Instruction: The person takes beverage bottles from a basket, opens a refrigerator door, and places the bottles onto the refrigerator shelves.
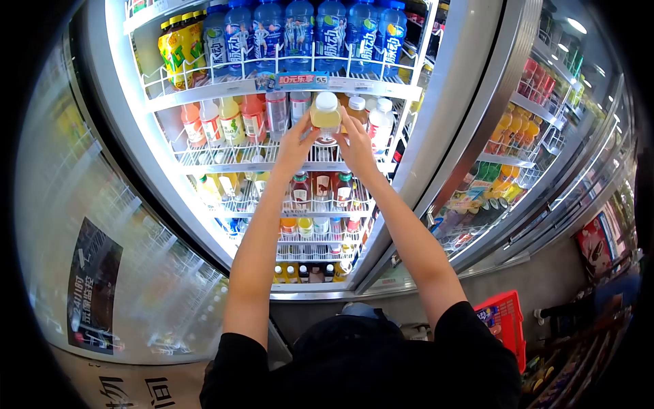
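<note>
Both arms reach forward into a lit drinks fridge. Between my hands is a bottle point(326, 117) with a white cap and pale yellow contents, upright at the front of the second shelf. My left hand point(296, 146) closes on its left side, my right hand point(355, 144) on its right. The bottle's lower part is partly covered by my fingers. Just right of it stands a bottle with a brown cap point(357, 108), and beyond that a white-capped bottle point(381, 127). Pink and yellow bottles point(232, 121) line the shelf to the left.
Blue bottles point(298, 34) fill the shelf above, behind a wire rail and price strip point(291, 81). More bottles stand on lower wire shelves. An open glass door point(150, 273) is at left. A red basket point(512, 324) is at lower right, and a person's leg point(565, 309) shows farther right.
</note>
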The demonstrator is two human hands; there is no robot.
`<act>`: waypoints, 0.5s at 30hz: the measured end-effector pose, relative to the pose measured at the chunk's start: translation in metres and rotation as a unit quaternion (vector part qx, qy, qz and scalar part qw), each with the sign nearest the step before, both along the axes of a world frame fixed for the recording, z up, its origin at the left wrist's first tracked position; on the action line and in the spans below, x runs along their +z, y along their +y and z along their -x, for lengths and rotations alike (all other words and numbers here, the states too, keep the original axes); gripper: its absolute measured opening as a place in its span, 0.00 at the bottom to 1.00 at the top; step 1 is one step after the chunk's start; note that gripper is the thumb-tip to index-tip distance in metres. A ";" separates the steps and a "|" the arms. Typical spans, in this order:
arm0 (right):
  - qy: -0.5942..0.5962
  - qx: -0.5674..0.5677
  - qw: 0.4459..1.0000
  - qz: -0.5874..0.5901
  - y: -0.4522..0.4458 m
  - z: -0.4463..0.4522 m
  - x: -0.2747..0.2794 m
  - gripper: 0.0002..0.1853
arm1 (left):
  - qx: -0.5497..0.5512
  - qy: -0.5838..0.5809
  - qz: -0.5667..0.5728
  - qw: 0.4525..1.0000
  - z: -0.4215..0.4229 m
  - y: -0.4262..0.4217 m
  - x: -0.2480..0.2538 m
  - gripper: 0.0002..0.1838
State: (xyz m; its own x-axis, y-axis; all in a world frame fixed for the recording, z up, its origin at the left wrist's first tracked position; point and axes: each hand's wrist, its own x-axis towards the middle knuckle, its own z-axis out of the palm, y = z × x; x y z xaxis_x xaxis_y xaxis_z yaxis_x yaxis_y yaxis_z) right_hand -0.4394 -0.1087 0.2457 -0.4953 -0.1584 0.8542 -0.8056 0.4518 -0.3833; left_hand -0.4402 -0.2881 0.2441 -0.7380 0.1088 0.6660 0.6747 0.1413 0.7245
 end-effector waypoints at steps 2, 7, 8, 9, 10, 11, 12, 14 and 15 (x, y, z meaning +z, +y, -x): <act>-0.005 -0.021 1.000 0.000 -0.001 0.014 -0.010 0.36 | 0.005 0.049 -0.026 0.998 0.021 0.006 -0.017 0.30; -0.039 -0.046 0.998 0.021 -0.005 0.033 -0.034 0.35 | 0.058 -0.015 0.040 0.997 0.035 0.008 -0.033 0.31; -0.035 -0.064 0.997 0.019 -0.005 0.037 -0.038 0.33 | 0.093 0.014 0.055 0.994 0.037 0.009 -0.037 0.31; -0.034 -0.064 0.997 0.019 -0.006 0.039 -0.038 0.33 | 0.129 0.044 0.070 0.988 0.041 0.010 -0.040 0.31; -0.074 -0.065 0.995 0.020 -0.007 0.041 -0.039 0.32 | 0.238 0.115 0.141 0.954 0.044 0.011 -0.044 0.30; -0.115 -0.067 0.991 0.022 -0.009 0.043 -0.041 0.30 | 0.239 0.115 0.143 0.954 0.047 0.009 -0.048 0.30; -0.110 -0.066 0.991 0.033 -0.011 0.044 -0.043 0.29 | 0.267 0.097 0.189 0.940 0.043 0.009 -0.045 0.29; -0.095 -0.085 0.991 0.037 -0.017 0.047 -0.045 0.24 | 0.291 0.079 0.236 0.924 0.043 0.010 -0.043 0.28; -0.078 -0.103 0.991 0.040 -0.019 0.049 -0.045 0.19 | 0.305 0.093 0.230 0.920 0.048 0.011 -0.045 0.27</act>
